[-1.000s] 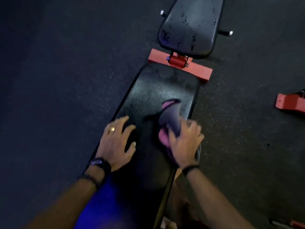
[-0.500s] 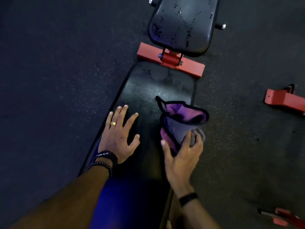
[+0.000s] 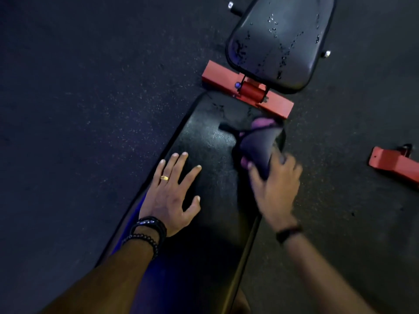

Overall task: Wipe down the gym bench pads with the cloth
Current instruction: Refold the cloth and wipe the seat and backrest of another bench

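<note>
The right hand (image 3: 275,186) is gripping the purple cloth (image 3: 258,143), fingers bunched around its near end, though motion blur is hiding exactly how they are closing. The cloth is lying ahead of those fingers, trailing up the long back pad (image 3: 210,159) toward its far right corner, just short of the red crossbar (image 3: 244,89). The left hand (image 3: 172,193) is pressing flat on the pad's left edge, fingers spread and holding nothing. The pad's long axis is running from the person toward the seat pad (image 3: 281,41), which is sitting beyond the crossbar and looking speckled with droplets. The right hand is the nearer one to that seat pad, so a reach over the crossbar along the same axis is probably what is coming next.
</note>
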`<state>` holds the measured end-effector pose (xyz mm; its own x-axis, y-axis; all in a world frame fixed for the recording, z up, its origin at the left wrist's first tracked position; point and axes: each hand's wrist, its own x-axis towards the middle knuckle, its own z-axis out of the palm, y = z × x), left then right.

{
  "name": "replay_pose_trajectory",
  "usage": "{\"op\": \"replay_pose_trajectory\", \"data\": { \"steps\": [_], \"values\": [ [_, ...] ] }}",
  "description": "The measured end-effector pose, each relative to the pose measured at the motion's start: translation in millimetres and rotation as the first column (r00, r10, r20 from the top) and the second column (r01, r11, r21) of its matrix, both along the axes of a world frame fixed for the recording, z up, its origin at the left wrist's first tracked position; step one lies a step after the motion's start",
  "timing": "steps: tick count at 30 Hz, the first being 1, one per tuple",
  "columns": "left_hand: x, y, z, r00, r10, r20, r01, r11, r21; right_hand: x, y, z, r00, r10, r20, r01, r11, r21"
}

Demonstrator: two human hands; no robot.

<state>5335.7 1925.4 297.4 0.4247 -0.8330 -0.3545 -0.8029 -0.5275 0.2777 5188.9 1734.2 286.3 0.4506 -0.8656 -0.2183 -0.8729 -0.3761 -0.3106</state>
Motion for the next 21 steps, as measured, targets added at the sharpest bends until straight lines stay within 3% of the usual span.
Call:
{"op": "replay_pose_trajectory", "data": {
  "steps": [2,6,11,15,18,21],
  "values": [
    [-1.0,-0.3,0.3,1.000,-0.002,0.003,0.002,1.000,-0.002,-6.7,25.2,5.0,0.999,0.008,-0.041,-0.009,1.000,-0.019],
    [1.2,-2.5,-0.2,1.000,-0.003,0.001,0.003,1.000,0.005,59.5,-55.5,-26.8,0.986,-0.066,-0.153,0.045,0.990,-0.135],
    [-1.7,-0.4,-1.2,1.000,-0.004,0.001,0.004,1.000,0.020,114.7,-157.0,-60.5,0.976,-0.138,-0.166,0.172,0.963,0.208],
    [2.4,0.1,-2.9,1.000,-0.009,-0.006,0.009,0.999,0.030,68.2,-79.9,-26.4,0.990,0.045,-0.136,-0.050,0.998,-0.034],
    [0.4,0.2,-2.7,1.000,-0.012,-0.002,0.013,0.999,0.043,31.3,-11.7,-9.0,0.989,0.121,-0.088,-0.131,0.985,-0.111],
    [1.7,-0.7,-2.9,1.000,-0.008,-0.011,0.008,0.999,0.036,70.1,-45.5,-22.2,0.973,0.168,-0.156,-0.193,0.967,-0.167]
  ]
}}
